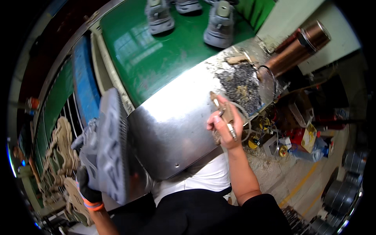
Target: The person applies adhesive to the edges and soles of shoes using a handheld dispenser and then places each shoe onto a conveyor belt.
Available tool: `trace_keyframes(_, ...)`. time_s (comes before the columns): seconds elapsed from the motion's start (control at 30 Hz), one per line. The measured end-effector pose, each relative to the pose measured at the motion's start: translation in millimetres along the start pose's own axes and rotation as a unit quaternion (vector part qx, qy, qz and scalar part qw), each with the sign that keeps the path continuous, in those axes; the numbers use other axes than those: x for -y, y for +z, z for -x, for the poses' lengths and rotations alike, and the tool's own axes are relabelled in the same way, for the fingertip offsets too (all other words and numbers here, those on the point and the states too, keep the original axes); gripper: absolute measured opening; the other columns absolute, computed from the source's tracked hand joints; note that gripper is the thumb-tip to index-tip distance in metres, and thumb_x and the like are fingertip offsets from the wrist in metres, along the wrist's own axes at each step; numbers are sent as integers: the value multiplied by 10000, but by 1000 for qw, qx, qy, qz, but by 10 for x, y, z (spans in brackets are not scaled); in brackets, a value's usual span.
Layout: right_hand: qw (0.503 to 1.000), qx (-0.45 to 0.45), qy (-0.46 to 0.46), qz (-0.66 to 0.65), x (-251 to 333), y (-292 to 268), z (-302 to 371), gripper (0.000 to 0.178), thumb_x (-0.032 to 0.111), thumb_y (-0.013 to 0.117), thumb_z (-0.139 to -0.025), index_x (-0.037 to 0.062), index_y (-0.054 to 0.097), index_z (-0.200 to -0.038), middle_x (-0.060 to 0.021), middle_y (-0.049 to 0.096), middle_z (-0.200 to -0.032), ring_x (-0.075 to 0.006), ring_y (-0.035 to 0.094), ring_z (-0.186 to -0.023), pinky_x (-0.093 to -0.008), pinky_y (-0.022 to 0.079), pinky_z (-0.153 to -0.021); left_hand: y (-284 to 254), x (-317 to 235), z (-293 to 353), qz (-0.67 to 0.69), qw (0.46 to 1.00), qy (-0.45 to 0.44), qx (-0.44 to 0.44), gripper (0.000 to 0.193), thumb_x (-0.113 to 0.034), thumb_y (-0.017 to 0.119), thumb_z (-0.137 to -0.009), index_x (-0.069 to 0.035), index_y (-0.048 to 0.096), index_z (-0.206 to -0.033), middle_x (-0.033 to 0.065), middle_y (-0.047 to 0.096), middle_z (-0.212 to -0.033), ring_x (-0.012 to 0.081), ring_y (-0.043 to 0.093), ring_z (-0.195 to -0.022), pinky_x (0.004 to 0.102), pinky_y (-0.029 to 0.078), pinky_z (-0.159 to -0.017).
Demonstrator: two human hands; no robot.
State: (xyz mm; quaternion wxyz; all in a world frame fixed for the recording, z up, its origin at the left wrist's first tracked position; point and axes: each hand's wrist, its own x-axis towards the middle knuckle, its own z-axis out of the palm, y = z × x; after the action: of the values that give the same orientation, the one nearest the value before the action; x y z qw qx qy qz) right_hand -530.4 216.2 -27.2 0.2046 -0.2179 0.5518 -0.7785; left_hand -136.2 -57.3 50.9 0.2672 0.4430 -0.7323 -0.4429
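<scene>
My left hand (89, 187), in a black glove with an orange cuff, grips a grey sneaker (111, 147) by its lower end. The shoe is tilted up on end, with its ridged sole facing right. Over the right part of the bare metal worktop (164, 137), my right hand (226, 131) is closed around a small, dirty brownish spray-gun-like tool (215, 100) with metal fittings. A pale thin hose (246, 117) loops out from beside this hand. Part of the tool is hidden by the fingers.
Several grey sneakers (219, 25) stand on the green belt (156, 62) beyond the worktop. Beige shoe parts (62, 152) hang on a rack at left. Dark crusted residue (243, 88) and a copper-coloured flask (295, 49) are at right. Boxes and bottles (305, 141) clutter the lower right.
</scene>
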Motion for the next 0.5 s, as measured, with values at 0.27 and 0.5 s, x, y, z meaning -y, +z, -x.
trace_keyframes(0.27, 999, 8, 28, -15, 11, -16, -16, 499, 48, 573, -889, -16, 465, -1372, -47, 608, -858, -108, 626, -758, -261, 538, -660, 1538, -578, -3548, 150, 982, 69, 96, 349, -137, 498, -968, -16, 588, -1282, 142, 624, -1222, 219, 594, -1121, 333, 469, -949)
trace_keyframes(0.5, 999, -14, 26, 14, 3, -63, -10, 525, 24, 560, -893, -66, 410, -1388, -86, 616, -841, -133, 611, -728, -279, 521, -656, 3423, -865, -4846, -316, 915, 230, -96, 732, -522, 479, -929, -73, 316, -1483, 255, 525, -1339, 407, 523, -1214, 436, 416, -1022)
